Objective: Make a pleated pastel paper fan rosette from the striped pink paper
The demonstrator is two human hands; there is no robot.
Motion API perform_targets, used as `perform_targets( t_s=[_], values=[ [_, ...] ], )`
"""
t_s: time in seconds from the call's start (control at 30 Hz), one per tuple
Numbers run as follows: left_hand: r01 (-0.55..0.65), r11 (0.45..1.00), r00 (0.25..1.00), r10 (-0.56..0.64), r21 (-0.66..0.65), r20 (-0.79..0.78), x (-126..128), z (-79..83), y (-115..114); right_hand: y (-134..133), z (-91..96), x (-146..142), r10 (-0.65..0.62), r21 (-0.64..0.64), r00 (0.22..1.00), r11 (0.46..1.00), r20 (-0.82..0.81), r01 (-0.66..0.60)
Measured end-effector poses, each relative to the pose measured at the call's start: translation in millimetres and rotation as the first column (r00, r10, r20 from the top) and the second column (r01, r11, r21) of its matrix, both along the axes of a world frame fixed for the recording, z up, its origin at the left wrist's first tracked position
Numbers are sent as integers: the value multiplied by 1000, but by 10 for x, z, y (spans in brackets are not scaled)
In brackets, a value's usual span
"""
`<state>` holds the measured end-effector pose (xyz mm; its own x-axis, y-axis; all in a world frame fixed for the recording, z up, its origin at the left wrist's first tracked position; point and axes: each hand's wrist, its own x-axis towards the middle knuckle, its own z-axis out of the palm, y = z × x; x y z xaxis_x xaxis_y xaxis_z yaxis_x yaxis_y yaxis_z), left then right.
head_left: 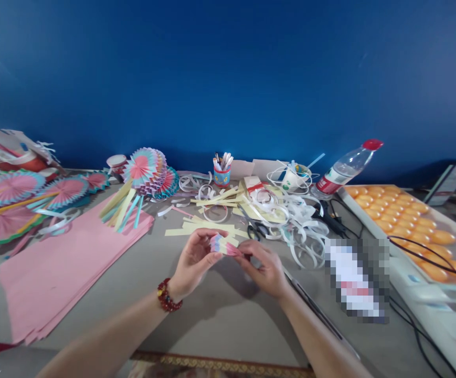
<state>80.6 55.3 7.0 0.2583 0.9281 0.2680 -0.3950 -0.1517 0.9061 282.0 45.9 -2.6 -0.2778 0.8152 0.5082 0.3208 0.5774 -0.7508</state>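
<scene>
Head view: I see the left hand (pixel 198 260), beaded bracelet (pixel 168 295) at its wrist, and the right hand (pixel 265 268), each with a narrow grip on a folded paper piece (pixel 223 245), held above the counter (pixel 196 331). Yellow strips (pixel 204 229) lie just beyond.

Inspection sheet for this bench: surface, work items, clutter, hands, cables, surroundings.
Surface: grey tabletop.
Work items: small pleated multicolour paper, held above the tabletop; pale-yellow strips lie beyond it.
Clutter: tangled white ribbons, dark-handled scissors, stacked pink sheets at left, red-capped bottle at right; pixelated item unreadable.
Left hand: fingers hold the pleated paper; beaded bracelet on wrist.
Right hand: pinches the paper's pink end.
Cables: dark cables at right, one crossing the orange rounded pieces.
Surroundings: blue wall behind.
</scene>
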Motion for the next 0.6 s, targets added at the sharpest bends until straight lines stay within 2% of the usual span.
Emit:
perform_targets(
  t_s=[0.1,0.17,0.27,0.37,0.47,0.6],
  values=[
    [-22,999,999,24,33,-32,-3,-26,-19,6,48,5,-39,-33,997,999,-62,37],
    [-38,997,997,42,62,-62,-5,-55,-39,14,52,5,-39,-99,992,995,-119,27],
    [-32,990,995,45,137,-94,-11,-86,-59,30,7,18,1,-247,975,967,-220,-56],
    [32,980,998,-20,195,-65,-23,-74,-55,52,-39,51,43,-367,948,916,-314,-163],
    [93,982,996,-91,162,-14,-32,-22,-44,70,-29,87,88,-432,932,868,-351,-244],
    [136,990,990,-137,42,13,-35,35,-39,69,42,99,117,-484,909,815,-401,-318]
  ],
)
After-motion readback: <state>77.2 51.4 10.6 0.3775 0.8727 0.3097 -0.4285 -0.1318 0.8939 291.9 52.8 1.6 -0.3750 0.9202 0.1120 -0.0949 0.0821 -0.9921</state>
